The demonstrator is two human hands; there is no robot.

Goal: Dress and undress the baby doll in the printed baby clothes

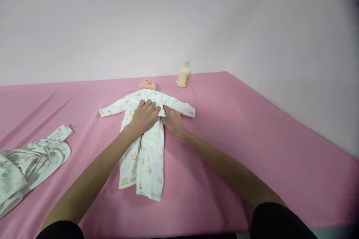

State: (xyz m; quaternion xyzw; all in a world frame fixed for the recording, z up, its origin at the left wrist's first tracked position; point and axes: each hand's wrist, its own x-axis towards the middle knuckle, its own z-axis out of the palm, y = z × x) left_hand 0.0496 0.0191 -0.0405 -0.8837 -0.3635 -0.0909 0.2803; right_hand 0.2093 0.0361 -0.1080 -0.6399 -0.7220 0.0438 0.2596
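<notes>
A baby doll (147, 83) lies on its back with its head toward the wall, dressed in a white printed baby top (115, 109) whose sleeves spread to both sides. Matching baby trousers (150, 164) cover its legs, their ends pointing at me. My left hand (146, 115) is closed over the middle of the top, fingers curled into the cloth. Pinching the lower edge of the top at the doll's right-hand side of the picture is my right hand (171, 118). The doll's waist is hidden behind my hands.
Pink cloth (218, 127) covers the surface, with white walls (117, 37) behind and at right. A pale yellow pump bottle (184, 75) stands by the back wall. At left lies a crumpled printed baby garment (36, 160).
</notes>
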